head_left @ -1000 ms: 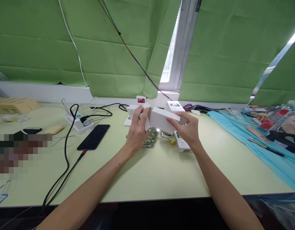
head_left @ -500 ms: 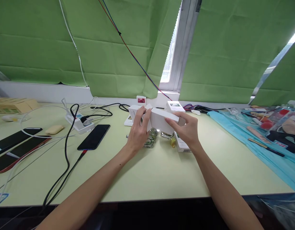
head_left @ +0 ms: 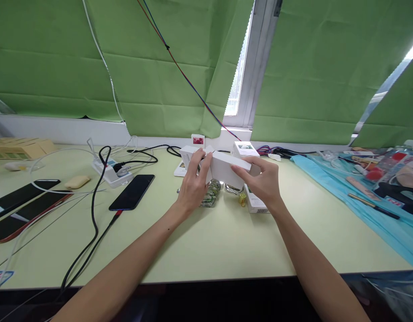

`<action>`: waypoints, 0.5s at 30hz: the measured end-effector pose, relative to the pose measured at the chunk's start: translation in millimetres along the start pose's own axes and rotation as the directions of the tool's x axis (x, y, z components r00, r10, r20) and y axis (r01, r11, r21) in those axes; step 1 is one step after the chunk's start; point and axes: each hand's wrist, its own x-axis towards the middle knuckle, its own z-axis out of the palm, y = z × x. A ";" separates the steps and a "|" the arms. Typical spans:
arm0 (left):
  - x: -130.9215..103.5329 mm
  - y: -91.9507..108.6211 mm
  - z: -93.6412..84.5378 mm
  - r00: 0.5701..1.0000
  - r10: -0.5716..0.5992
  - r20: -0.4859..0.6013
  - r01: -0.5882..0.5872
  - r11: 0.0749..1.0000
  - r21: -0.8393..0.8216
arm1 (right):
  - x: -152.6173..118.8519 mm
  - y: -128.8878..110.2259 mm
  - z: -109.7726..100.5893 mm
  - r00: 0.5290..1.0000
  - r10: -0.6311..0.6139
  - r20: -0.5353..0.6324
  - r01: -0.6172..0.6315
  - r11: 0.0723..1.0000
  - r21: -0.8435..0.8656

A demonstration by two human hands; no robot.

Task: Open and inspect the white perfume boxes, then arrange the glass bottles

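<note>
Between my hands, above the pale green table [head_left: 226,250], is a white box [head_left: 228,169] held at a tilt. My left hand [head_left: 194,181] has its fingers on the box's left part, near its flaps. The thumb and fingers of my right hand [head_left: 262,179] pinch the right end. Below the box lie green-and-silver blister packs [head_left: 211,194], another shiny pack [head_left: 232,189] and a small yellow item [head_left: 242,200]. A second white box [head_left: 256,203] lies under my right hand, and a third [head_left: 245,149] stands behind it.
On the left are a black phone [head_left: 132,192], a white power strip [head_left: 112,173], cables, two dark flat items [head_left: 28,210] and a beige case [head_left: 77,181]. Blue sheeting [head_left: 354,197] with a pen [head_left: 373,206] and clutter covers the right side. Green curtains [head_left: 159,76] hang behind.
</note>
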 end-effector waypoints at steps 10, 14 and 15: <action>0.4 -3.9 0.8 0.999 0.050 0.010 -0.050 0.999 0.009 | 0.3 3.4 -0.8 1.000 -0.016 0.023 0.017 1.000 -0.013; 0.5 -4.7 1.6 0.998 0.064 0.004 -0.064 0.998 0.019 | 0.3 2.5 -0.9 1.000 -0.015 0.027 0.015 1.000 -0.014; 0.6 -5.0 1.7 0.998 0.067 0.001 -0.067 0.998 0.020 | 0.4 2.4 -0.9 1.000 -0.013 0.027 0.014 1.000 -0.016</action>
